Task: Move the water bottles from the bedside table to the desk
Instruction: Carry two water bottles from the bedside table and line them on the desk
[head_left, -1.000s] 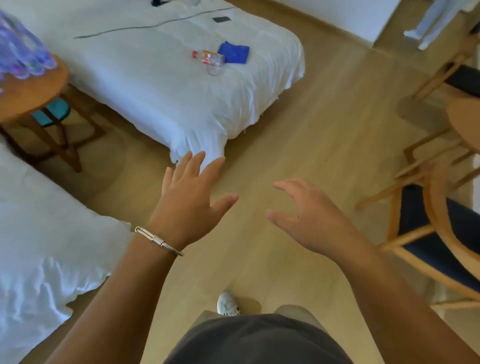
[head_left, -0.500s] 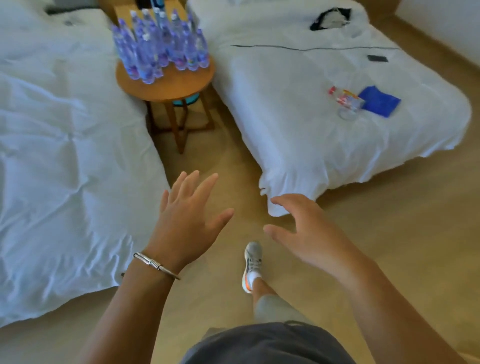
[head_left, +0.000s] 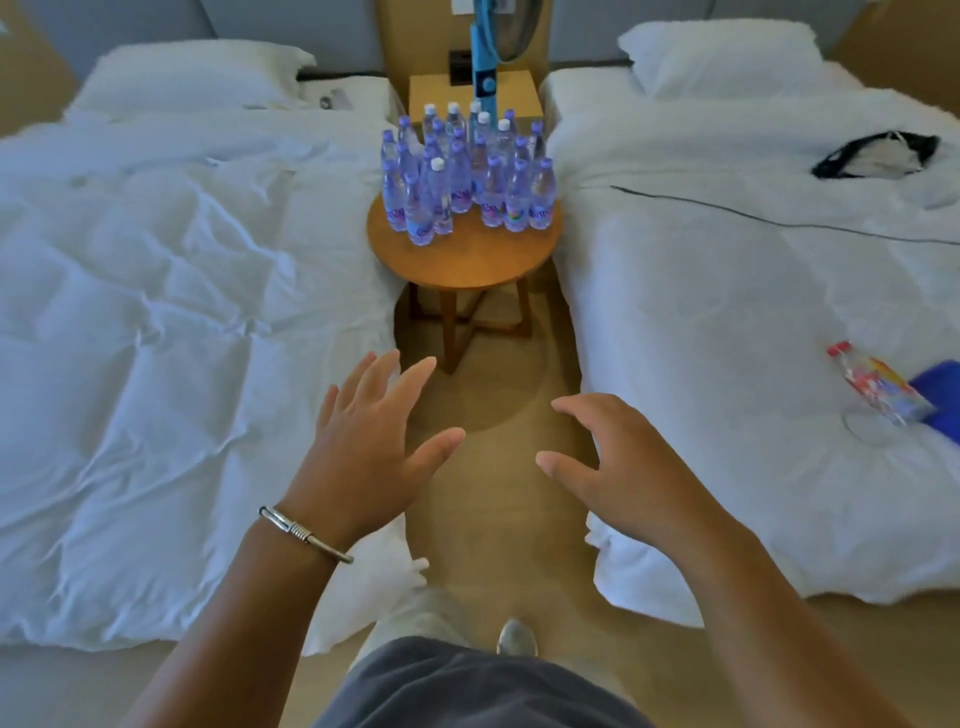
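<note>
Clear plastic water bottles with purple labels stand clustered on the far half of the round wooden bedside table, between two white beds. Near the camera, the left hand, a silver bracelet on its wrist, and the right hand hover with fingers spread, holding nothing, well apart from the bottles.

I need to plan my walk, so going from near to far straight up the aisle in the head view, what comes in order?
Shoe → left hand and right hand → round table → water bottles → square nightstand.
</note>
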